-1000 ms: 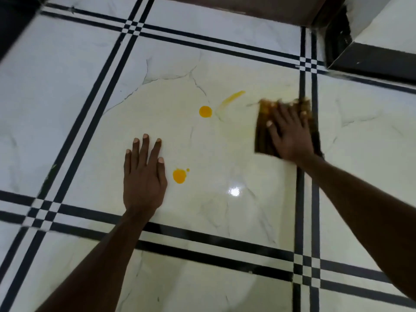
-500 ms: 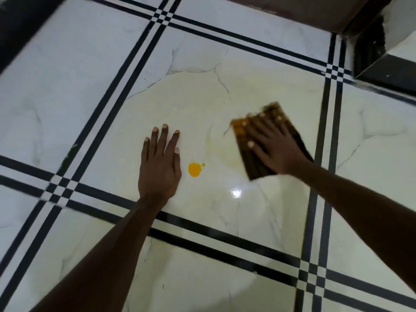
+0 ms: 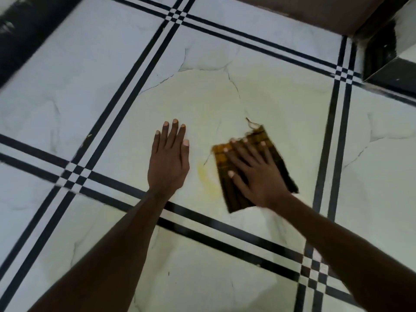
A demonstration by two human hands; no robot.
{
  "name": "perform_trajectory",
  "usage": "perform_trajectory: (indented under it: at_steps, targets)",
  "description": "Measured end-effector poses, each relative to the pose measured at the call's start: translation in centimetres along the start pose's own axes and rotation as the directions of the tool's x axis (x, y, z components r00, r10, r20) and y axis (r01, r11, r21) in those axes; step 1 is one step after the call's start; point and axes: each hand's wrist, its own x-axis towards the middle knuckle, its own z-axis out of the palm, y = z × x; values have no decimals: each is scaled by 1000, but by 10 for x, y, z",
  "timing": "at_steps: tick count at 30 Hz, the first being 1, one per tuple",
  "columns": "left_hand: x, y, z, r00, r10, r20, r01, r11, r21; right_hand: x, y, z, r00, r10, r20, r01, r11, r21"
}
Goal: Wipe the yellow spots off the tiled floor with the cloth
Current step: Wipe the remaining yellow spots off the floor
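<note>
cloth (image 3: 273, 154): long axis runs away, tilted left | right hand (image 3: 254, 174): flat, pressing cloth | left hand (image 3: 168, 161): flat on floor (image 3: 281, 102), left of cloth

wall base: brownish strip (image 3: 304, 10) running along the far edge, top of view
dark corner thing: some black block or step (image 3: 391, 70) at far right, too blurry to tell what it is
pale surface above it: whitish slab (image 3: 407, 34) sitting on that dark bit, right corner
left edge: dark blurry band (image 3: 24, 34) going diagonally, can't make it out
</note>
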Motion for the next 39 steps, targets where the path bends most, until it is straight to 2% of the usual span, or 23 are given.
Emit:
perform_trajectory:
  at_steps: [3,5,8,11,15,17,19,21,23,26,29,32,33,35,37,39]
  targets:
    - [0,0,3,1000,5,-3,-5,1000,14,51,41,-8,956,287,-64,-286,958,33]
    - [0,0,3,1000,8,-7,-8,1000,6,101,25,-8,912,404,-69,-399,914,75]
    - [0,-3,4,1000,3,-25,-3,1000,-10,132,-34,4,943,319,-93,-314,947,70]
    - [-4,-4,1,999,17,-40,-18,1000,-15,77,-76,13,982,175,-67,-175,985,11]
    - [-4,-2,-1,999,33,-33,-33,999,15,-13,-45,4,998,51,33,-50,998,-32]
    - [-3,-1,0,999,36,-32,-35,999,36,-6,0,-1,992,124,36,-124,992,-21]
    - [-2,-1,2,999,26,-30,-26,999,33,33,36,-5,960,280,3,-280,960,18]
    - [-3,-1,2,999,24,-40,-23,999,27,87,47,-9,908,419,-28,-416,906,74]
    - [-3,-2,3,998,37,-44,-36,999,28,131,32,-8,887,462,-15,-458,883,100]
    - [-3,-6,3,999,43,-28,-42,999,28,137,-26,4,945,323,-44,-320,945,67]
    - [-4,-8,1,998,55,-15,-55,998,38,56,-67,9,996,84,-29,-83,996,27]
    - [-3,-6,2,999,42,-11,-41,999,34,-34,-30,6,997,-49,65,48,999,19]
    - [-3,-6,2,999,38,-12,-38,999,37,-48,0,3,998,-25,53,23,1000,20]
    - [-3,-4,3,999,39,-23,-38,999,37,-45,68,-6,985,172,8,-172,985,31]
    - [-2,-4,5,999,37,-29,-36,999,38,-7,124,-16,896,443,-29,-441,895,66]
    - [-1,-4,6,999,41,-24,-39,998,44,52,145,-25,783,622,-20,-613,777,143]
